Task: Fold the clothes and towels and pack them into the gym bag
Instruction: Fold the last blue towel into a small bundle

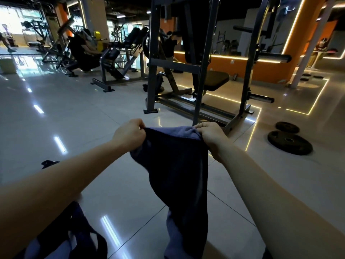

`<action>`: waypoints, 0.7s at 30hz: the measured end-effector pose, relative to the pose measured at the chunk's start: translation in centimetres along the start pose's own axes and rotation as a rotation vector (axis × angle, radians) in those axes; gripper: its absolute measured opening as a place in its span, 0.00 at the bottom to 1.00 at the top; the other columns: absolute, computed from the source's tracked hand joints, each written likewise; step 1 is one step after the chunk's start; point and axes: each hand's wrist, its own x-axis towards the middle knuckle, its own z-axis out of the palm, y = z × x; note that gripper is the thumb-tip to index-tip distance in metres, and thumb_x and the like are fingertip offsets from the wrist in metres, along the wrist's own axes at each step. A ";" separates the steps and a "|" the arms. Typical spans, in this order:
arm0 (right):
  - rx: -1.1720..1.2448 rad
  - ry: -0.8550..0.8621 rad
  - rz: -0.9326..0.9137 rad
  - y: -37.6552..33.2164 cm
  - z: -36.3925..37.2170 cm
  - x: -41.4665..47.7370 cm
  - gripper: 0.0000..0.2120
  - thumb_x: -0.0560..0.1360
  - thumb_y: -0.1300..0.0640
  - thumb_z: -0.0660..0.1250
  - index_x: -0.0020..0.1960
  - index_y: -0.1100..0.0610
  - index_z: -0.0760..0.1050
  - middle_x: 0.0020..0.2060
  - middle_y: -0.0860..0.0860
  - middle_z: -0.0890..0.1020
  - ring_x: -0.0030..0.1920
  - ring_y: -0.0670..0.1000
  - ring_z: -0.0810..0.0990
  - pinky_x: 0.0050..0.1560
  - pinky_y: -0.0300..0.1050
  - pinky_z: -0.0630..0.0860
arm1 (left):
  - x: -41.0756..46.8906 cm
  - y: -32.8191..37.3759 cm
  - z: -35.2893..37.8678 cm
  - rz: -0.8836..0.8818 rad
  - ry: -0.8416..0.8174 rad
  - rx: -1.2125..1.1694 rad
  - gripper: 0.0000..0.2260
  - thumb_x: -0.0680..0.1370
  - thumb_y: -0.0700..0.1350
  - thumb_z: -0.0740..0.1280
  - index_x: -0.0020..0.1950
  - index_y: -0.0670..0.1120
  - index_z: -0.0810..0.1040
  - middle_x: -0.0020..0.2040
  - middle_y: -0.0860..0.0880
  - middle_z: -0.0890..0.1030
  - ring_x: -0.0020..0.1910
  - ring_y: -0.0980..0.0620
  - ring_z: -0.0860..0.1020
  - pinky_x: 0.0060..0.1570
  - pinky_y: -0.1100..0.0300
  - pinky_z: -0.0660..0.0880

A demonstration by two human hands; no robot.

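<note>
A dark blue towel [179, 176] hangs in front of me, held up by its top edge. My left hand [128, 134] pinches the top left corner. My right hand [211, 136] grips the top right corner. The cloth drops in a long fold down to the bottom of the view. At the lower left, under my left forearm, lies the dark gym bag [74, 238] with its black straps showing; its inside is partly hidden by my arm.
A grey steel weight machine [197, 75] with a black seat stands straight ahead on the glossy tiled floor. Two black weight plates [289, 142] lie on the floor at the right. More gym machines and people are far back left.
</note>
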 end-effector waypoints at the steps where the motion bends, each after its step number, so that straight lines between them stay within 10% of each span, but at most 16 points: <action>1: 0.007 -0.015 -0.007 -0.1 0.3 -0.1 0.10 0.82 0.65 0.59 0.56 0.63 0.79 0.48 0.59 0.81 0.46 0.53 0.81 0.44 0.43 0.80 | -0.3 -0.2 0.2 0.035 -0.024 0.045 0.08 0.78 0.44 0.65 0.57 0.51 0.76 0.54 0.46 0.81 0.52 0.45 0.78 0.49 0.54 0.73; 6: 0.058 -0.067 0.008 0.0 1.8 -0.2 0.08 0.81 0.63 0.64 0.57 0.62 0.80 0.50 0.56 0.81 0.50 0.51 0.81 0.44 0.41 0.77 | -3.4 2.0 1.9 0.617 -0.074 -0.053 0.33 0.70 0.54 0.79 0.72 0.52 0.69 0.64 0.53 0.75 0.61 0.57 0.74 0.61 0.60 0.71; 10: 0.120 -0.059 0.077 0.4 2.9 -0.1 0.07 0.76 0.59 0.71 0.52 0.61 0.82 0.48 0.56 0.84 0.48 0.52 0.84 0.47 0.46 0.80 | -3.6 2.9 2.7 0.839 0.082 0.052 0.16 0.76 0.49 0.73 0.62 0.48 0.79 0.54 0.51 0.80 0.51 0.53 0.79 0.54 0.54 0.77; 16: 0.232 -0.325 0.146 1.3 4.0 0.3 0.18 0.78 0.45 0.68 0.57 0.59 0.79 0.49 0.56 0.85 0.50 0.56 0.84 0.53 0.51 0.80 | -2.1 2.1 1.9 0.286 -0.105 -0.407 0.04 0.80 0.44 0.70 0.50 0.46 0.84 0.43 0.49 0.85 0.45 0.52 0.83 0.49 0.57 0.81; 21: 0.002 -0.344 0.035 1.9 6.0 0.6 0.14 0.74 0.59 0.74 0.58 0.64 0.80 0.54 0.61 0.83 0.50 0.55 0.82 0.52 0.50 0.78 | -0.2 -0.8 1.0 -0.019 -0.113 -0.640 0.08 0.81 0.40 0.68 0.44 0.47 0.82 0.42 0.46 0.82 0.43 0.49 0.81 0.42 0.56 0.81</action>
